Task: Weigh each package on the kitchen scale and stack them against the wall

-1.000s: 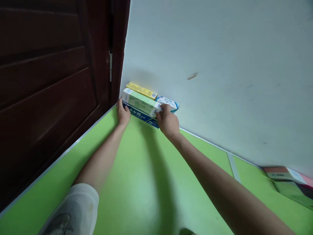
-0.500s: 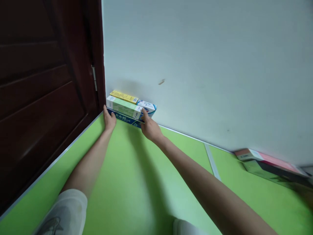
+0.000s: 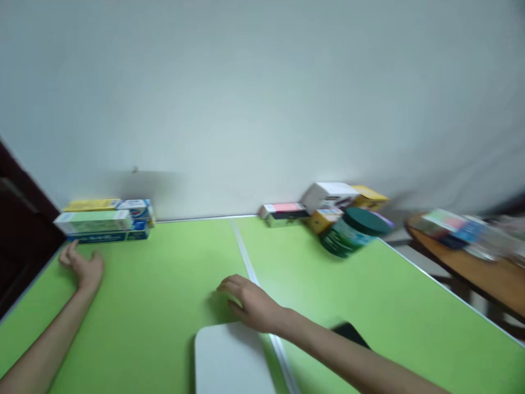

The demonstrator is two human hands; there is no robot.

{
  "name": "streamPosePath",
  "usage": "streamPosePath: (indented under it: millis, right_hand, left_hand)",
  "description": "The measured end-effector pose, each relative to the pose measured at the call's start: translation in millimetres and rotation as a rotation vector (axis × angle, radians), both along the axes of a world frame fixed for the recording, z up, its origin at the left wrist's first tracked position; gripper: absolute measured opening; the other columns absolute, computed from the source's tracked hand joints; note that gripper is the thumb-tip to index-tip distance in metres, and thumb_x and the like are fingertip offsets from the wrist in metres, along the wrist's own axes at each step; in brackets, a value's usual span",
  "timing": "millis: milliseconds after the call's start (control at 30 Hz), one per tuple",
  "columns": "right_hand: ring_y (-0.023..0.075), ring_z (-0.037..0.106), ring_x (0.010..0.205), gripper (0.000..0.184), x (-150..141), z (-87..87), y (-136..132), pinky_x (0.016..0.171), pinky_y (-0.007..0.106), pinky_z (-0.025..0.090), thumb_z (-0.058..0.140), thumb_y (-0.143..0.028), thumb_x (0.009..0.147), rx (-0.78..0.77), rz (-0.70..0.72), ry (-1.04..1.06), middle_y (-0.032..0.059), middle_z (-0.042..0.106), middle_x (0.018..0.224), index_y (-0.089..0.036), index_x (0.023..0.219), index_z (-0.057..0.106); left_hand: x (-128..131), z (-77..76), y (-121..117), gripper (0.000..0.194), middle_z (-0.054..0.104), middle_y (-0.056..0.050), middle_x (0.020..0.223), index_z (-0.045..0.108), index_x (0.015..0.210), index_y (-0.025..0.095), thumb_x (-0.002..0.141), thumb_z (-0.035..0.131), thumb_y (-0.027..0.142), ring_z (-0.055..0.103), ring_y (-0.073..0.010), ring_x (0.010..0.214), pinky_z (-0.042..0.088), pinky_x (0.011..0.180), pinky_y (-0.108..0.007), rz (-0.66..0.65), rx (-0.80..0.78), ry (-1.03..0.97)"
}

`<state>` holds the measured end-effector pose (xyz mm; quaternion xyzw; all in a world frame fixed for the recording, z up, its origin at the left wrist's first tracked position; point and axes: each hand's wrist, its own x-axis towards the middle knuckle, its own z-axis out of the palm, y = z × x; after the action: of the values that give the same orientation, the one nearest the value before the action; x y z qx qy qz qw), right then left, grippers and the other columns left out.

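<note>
At the left, against the wall, long toothpaste-type cartons are stacked. A pale green and white box (image 3: 92,221) lies on a dark blue box (image 3: 109,236). Behind them sit a yellow box (image 3: 88,206) and a white and blue box (image 3: 135,206). My left hand (image 3: 83,267) is just in front of the stack with its fingers spread and nothing in it; whether a fingertip touches the blue box I cannot tell. Over the middle of the green table hovers my right hand (image 3: 252,303), thumb apart from loosely bent fingers, empty, beside a white flat object (image 3: 232,364).
The green table (image 3: 172,290) meets the wall. Toward the right stand a pink and black box (image 3: 285,212), a white carton (image 3: 330,194), yellow boxes (image 3: 367,197) and a green tub (image 3: 355,232). Beyond is a wooden table (image 3: 471,271) with packages. A dark object (image 3: 350,334) lies behind my right forearm.
The view has swung right and up, bringing the tub, cartons and second table in. My right hand has let go of the green and white box and moved right; my left stays near the stack.
</note>
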<state>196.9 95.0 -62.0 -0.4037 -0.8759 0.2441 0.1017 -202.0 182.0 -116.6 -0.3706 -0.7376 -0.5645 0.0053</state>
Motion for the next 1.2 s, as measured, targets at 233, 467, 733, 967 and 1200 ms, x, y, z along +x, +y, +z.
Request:
streamPosePath:
  millis: [233, 467, 733, 967, 1200]
  right_hand:
    - [0.0253, 0.056, 0.113, 0.036, 88, -11.4, 13, 0.098, 0.041, 0.044, 0.05, -0.013, 0.081, -0.11, -0.289, 0.169, 0.0144, 0.062, 0.12, -0.012, 0.116, 0.06]
    - [0.0237, 0.058, 0.108, 0.034, 174, -44.4, 55, 0.098, 0.041, 0.043, 0.049, -0.003, 0.077, 0.104, -0.462, 0.398, 0.0157, 0.065, 0.112, -0.009, 0.108, 0.063]
    - [0.0158, 0.063, 0.086, 0.032, 214, -77.6, 73, 0.081, 0.03, 0.049, 0.041, 0.0, 0.076, 0.093, -0.767, 0.827, 0.0062, 0.069, 0.092, -0.014, 0.092, 0.065]
    - [0.0155, 0.061, 0.084, 0.027, 216, -76.2, 74, 0.079, 0.028, 0.048, 0.046, -0.002, 0.075, 0.061, -0.739, 0.772, 0.0042, 0.067, 0.089, -0.017, 0.086, 0.065]
    - [0.0167, 0.061, 0.086, 0.027, 217, -74.5, 74, 0.08, 0.029, 0.047, 0.046, -0.001, 0.075, 0.076, -0.721, 0.742, 0.0044, 0.067, 0.088, -0.017, 0.086, 0.065]
  left_hand:
    - [174, 14.4, -24, 0.019, 0.057, -0.008, 0.108, 0.06, 0.084, 0.027, 0.077, 0.044, 0.018, 0.048, -0.029, 0.115, 0.034, 0.103, -0.055, -0.829, -0.097, 0.498]
    - [365, 37.3, 26, 0.038, 0.054, -0.006, 0.127, 0.058, 0.113, 0.027, 0.082, 0.042, 0.012, 0.043, -0.0236, 0.124, 0.036, 0.105, -0.051, -1.209, -0.301, 0.662]
    - [505, 40.0, 128, 0.041, 0.055, -0.014, 0.12, 0.058, 0.113, 0.015, 0.079, 0.039, 0.004, 0.048, -0.0276, 0.117, 0.037, 0.102, -0.043, -1.054, -0.233, 0.934]
    - [552, 41.6, 167, 0.031, 0.055, -0.024, 0.11, 0.056, 0.108, 0.006, 0.083, 0.038, 0.012, 0.048, -0.0363, 0.111, 0.041, 0.092, -0.051, -0.857, -0.402, 1.094]
    - [560, 48.0, 174, 0.035, 0.046, -0.03, 0.121, 0.053, 0.108, 0.002, 0.074, 0.05, 0.011, 0.042, -0.0421, 0.119, 0.036, 0.095, -0.056, -0.848, -0.581, 1.159]
